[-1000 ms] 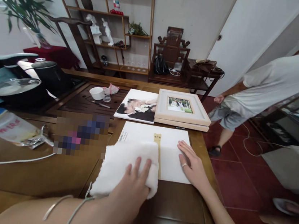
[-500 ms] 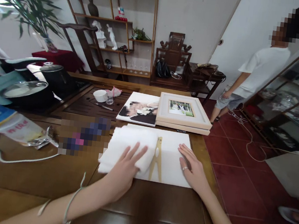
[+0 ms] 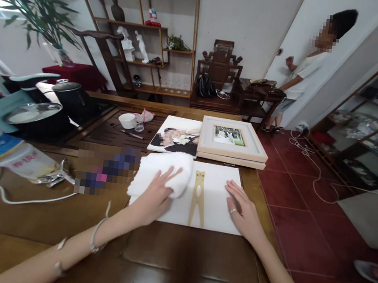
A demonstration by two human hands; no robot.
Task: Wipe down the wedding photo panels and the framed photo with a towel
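My left hand (image 3: 157, 195) lies on a folded white towel (image 3: 147, 169), its fingers stretched out and spread over the cloth. The towel covers the left part of a flat white panel (image 3: 217, 209) on the table. A tan, clothespin-shaped figure (image 3: 198, 202) shows in the panel's middle; whether it is printed or a separate piece, I cannot tell. My right hand (image 3: 242, 213), with a ring on one finger, rests flat on the panel's right edge, fingers extended.
Behind the panel lie a photo print (image 3: 176, 136) and stacked pale wooden frames (image 3: 234, 138). Leftward are a white bowl (image 3: 127, 120), a plastic bottle (image 3: 11, 154), a cable (image 3: 30, 200) and a black pot (image 3: 39, 124). Another person (image 3: 308, 71) stands at the back right.
My left hand has slid the towel a little left and away from me, baring more of the tan figure. My right hand stays put. The other person has moved farther back and raised a hand.
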